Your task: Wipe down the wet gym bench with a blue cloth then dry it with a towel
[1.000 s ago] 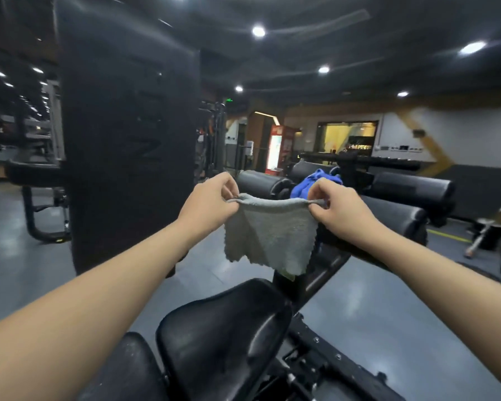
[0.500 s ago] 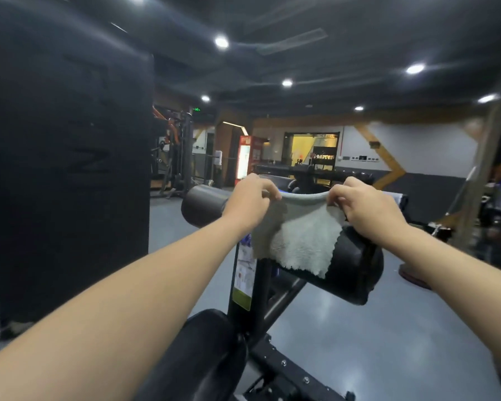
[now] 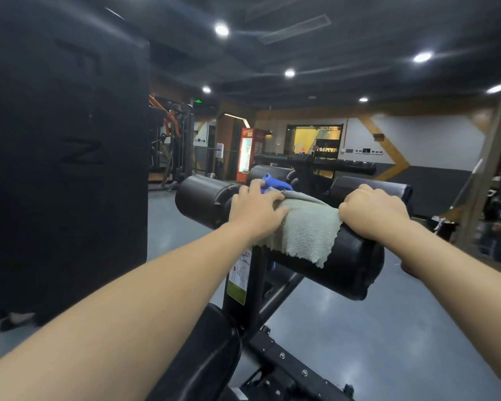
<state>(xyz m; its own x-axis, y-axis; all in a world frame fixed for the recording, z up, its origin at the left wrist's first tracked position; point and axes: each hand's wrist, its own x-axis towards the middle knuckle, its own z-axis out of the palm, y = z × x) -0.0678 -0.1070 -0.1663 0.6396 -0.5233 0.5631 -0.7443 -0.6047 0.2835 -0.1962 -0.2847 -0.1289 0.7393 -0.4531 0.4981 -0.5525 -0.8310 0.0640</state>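
Nubby grey towel [image 3: 307,227] draped over cylindrical black roller pad [image 3: 350,264], left hand [image 3: 255,209] flat-fingered, right hand [image 3: 373,209] fingers curled gripping it.

Both bare forearms reach from bottom corners toward frame centre. Left hand [image 3: 255,209] palm down, fingers spread fairly straight, pressing flat. Right hand [image 3: 372,211] right of centre, knuckles up, fingers curled under, grip closed.

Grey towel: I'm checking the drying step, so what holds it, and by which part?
Both hands: the left hand presses flat on the grey towel's left part; the right hand curls over its right edge on the roller pad.
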